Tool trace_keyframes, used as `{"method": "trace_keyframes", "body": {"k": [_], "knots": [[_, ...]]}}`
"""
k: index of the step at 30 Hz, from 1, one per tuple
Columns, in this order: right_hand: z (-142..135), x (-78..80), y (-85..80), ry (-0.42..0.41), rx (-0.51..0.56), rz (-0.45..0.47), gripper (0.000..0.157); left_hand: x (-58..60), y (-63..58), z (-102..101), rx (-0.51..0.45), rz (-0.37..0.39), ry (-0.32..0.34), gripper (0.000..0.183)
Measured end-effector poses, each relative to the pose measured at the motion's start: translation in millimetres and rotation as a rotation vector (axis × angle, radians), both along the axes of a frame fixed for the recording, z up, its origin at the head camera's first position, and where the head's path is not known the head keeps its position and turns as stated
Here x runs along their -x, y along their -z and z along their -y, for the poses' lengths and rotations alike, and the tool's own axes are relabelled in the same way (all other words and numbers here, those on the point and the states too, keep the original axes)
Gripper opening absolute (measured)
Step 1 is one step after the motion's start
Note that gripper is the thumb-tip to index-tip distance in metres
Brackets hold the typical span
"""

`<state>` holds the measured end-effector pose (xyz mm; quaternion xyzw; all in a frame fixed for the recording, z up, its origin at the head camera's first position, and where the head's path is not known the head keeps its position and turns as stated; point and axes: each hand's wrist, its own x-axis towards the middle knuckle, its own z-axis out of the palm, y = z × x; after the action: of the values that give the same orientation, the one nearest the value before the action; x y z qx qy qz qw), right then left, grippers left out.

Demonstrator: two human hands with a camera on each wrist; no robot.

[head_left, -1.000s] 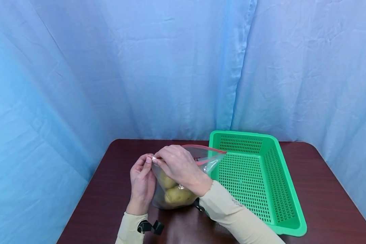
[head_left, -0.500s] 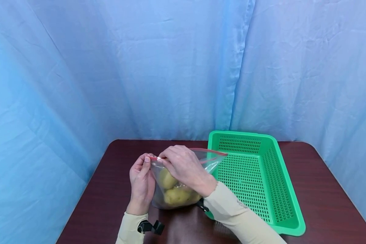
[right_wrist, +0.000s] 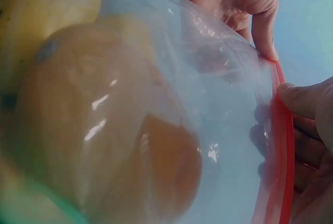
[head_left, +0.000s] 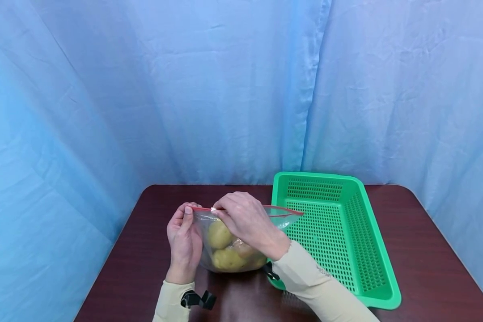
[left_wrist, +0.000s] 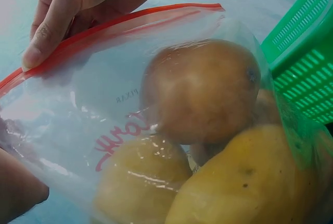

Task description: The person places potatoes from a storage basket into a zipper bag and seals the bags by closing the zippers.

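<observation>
A clear zip bag (head_left: 205, 250) with a red top strip stands on the table. Several yellow potatoes (head_left: 229, 259) fill its lower part, along with a rounder brownish item (left_wrist: 203, 91) seen through the plastic. My left hand (head_left: 184, 243) pinches the strip's left end between thumb and fingers. Just right of it, my right hand (head_left: 247, 219) pinches the strip at a small white slider (head_left: 213, 210). The right wrist view has my right thumb (right_wrist: 299, 99) pressed on the red strip. Past my right hand, the strip's two edges stand slightly apart.
A green slotted plastic basket (head_left: 380, 241) sits to the right, and the bag's right corner overlaps it in the head view. The dark wooden table (head_left: 430, 250) backs onto blue curtains (head_left: 225, 89). My right forearm crosses the basket's near left corner.
My right hand has slid rightward along the strip, carrying the white slider away from my left hand. The bag's gaping mouth has narrowed, and its right corner has dropped a little.
</observation>
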<state>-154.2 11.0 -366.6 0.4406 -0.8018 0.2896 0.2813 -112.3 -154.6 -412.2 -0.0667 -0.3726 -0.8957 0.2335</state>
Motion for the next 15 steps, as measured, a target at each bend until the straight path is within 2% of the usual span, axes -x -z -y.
{"method": "trace_keyframes", "body": {"k": [7, 11, 15], "knots": [[-3.2, -0.5, 0.1, 0.005, -0.004, 0.024, 0.008, 0.0, 0.5, 1.7, -0.007, 0.057, -0.017, 0.013], [-4.1, -1.2, 0.2, 0.008, 0.002, 0.060, 0.009, -2.0, 2.2, 2.2, 0.072, 0.110, -0.011, 0.013], [-4.8, -1.5, 0.9, 0.011, 0.007, 0.097, 0.009, -2.0, 4.3, -0.1, 0.110, 0.084, -0.038, 0.013]]}}
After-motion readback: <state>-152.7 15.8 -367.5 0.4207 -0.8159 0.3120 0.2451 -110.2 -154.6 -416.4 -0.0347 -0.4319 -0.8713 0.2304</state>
